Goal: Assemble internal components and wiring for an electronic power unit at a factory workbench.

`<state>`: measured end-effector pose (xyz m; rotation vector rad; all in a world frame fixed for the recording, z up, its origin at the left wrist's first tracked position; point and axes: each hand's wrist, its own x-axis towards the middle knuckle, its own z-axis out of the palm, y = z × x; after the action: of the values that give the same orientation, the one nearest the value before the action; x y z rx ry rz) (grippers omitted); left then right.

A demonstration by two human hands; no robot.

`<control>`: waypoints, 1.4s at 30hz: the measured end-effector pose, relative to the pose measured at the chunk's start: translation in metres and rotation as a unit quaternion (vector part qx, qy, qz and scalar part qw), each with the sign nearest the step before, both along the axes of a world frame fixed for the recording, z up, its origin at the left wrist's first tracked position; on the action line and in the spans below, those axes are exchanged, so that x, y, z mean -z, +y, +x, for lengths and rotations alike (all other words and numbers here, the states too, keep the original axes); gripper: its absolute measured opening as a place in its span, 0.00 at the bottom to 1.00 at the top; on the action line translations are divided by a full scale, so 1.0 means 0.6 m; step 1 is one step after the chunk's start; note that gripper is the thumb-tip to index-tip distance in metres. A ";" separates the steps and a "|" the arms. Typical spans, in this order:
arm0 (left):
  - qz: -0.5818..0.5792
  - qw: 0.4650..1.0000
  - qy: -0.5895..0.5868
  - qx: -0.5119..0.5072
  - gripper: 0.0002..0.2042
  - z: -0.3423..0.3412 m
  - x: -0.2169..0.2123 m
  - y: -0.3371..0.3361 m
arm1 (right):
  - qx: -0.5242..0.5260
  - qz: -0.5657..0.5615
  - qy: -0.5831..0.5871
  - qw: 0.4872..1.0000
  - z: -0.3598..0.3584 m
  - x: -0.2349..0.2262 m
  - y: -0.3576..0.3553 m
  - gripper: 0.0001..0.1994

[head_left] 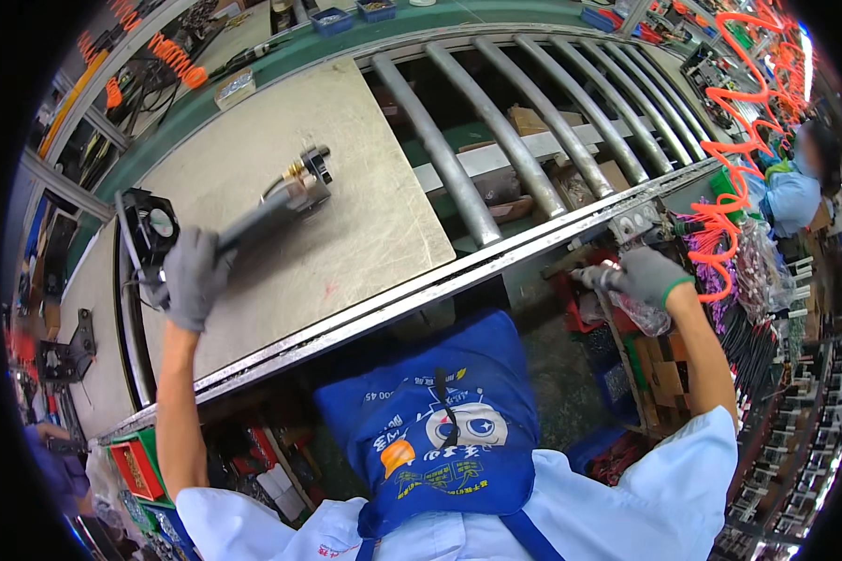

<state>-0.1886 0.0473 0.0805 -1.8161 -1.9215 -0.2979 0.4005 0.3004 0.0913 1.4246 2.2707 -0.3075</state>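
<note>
On the pale board (pixel 384 224) lies a dark grey tubular assembly (pixel 276 213), a metal fitting and a short cable at its far end. My left hand (pixel 195 278), in a grey glove, is closed around its near end. Beside that hand is a black housing with a round, fan-like face (pixel 162 222); whether it is joined to the tube I cannot tell. Off to the right, my gloved right hand (pixel 655 277) grips a silver air driver (pixel 601 275), whose tip points left. It is held beyond the bench's near rail, over the bins.
Metal rollers (pixel 524 131) continue the line to the right of the board. Orange coiled hoses (pixel 730 187) hang at the right, where a co-worker in light blue (pixel 791 201) stands. A black bracket (pixel 70 348) lies far left. A red bin (pixel 136 469) sits below the rail.
</note>
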 end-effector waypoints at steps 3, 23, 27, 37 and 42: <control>-0.006 0.999 0.033 0.009 0.11 0.025 0.050 -0.076 | 0.015 -0.054 -0.073 0.996 -0.029 -0.031 0.058 0.25; 0.173 0.970 -0.169 0.028 0.11 0.174 0.170 -0.115 | -0.119 0.162 0.037 0.979 -0.055 0.116 0.194 0.21; 0.294 0.931 -0.207 -0.066 0.14 0.231 0.161 -0.209 | -0.168 0.154 0.181 0.957 -0.270 0.020 -0.015 0.23; 0.359 0.696 -0.032 -0.621 0.09 0.233 0.046 -0.818 | -0.299 0.241 0.448 0.807 -0.479 0.074 -0.118 0.18; 0.127 0.487 0.062 -0.862 0.11 0.253 0.062 -1.207 | -0.308 0.221 0.558 0.739 -0.516 0.069 -0.132 0.23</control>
<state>-0.0370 -0.6768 0.0436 0.7939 -2.3048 0.2728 0.0911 0.2213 0.0497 0.4816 3.8471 -0.5080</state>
